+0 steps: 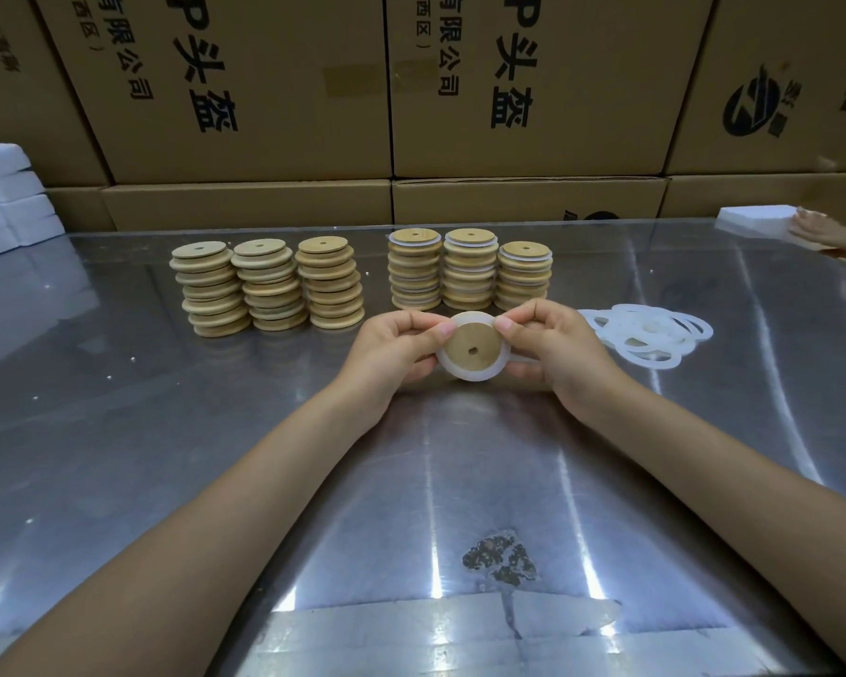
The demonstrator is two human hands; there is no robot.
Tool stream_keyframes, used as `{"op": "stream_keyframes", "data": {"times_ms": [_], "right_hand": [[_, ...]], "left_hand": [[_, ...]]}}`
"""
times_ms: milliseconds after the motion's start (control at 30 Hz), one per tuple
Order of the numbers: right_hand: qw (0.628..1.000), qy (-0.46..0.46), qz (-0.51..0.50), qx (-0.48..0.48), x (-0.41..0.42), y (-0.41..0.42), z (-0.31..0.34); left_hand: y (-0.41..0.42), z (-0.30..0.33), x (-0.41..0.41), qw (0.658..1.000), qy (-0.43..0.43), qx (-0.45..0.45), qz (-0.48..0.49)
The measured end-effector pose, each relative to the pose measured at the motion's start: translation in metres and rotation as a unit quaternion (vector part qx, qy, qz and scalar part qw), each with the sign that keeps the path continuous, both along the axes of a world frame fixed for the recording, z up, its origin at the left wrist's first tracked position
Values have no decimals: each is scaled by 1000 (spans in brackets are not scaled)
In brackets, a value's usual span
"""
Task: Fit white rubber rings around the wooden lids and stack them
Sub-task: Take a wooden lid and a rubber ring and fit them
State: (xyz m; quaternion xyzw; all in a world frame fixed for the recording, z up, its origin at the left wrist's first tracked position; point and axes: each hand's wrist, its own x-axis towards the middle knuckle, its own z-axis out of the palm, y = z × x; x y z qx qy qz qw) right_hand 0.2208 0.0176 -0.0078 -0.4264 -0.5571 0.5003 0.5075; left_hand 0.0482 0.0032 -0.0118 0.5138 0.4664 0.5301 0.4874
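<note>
I hold one round wooden lid (pixel 475 342) with a small centre hole between both hands, above the metal table. A white rubber ring (pixel 467 373) runs around its rim. My left hand (pixel 401 349) pinches the lid's left edge, thumb on top. My right hand (pixel 558 344) pinches the right edge the same way. Behind, on the left, stand three stacks of bare wooden lids (pixel 265 285). To their right stand three stacks of lids with white rings (pixel 467 268). A loose pile of white rubber rings (pixel 650 334) lies right of my right hand.
The shiny metal table (pixel 167 432) has a worn dark patch (pixel 499 559) near its front. Cardboard boxes (pixel 509 90) wall off the back. White foam blocks (pixel 6 202) sit at far left. Another person's hand (pixel 831 232) rests on a white foam piece (pixel 753 219) at far right.
</note>
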Motion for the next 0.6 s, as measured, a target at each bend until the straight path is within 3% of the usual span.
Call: {"op": "stream_keyframes", "data": {"times_ms": [333, 500, 600], "right_hand": [[999, 21, 41, -5, 6, 2, -3], [997, -68, 39, -22, 10, 4, -3], [999, -1, 47, -26, 11, 5, -4]], "left_hand": [[-1, -1, -7, 997, 56, 22, -43], [-2, 0, -8, 996, 73, 42, -37], [0, -1, -8, 994, 87, 46, -38]]}}
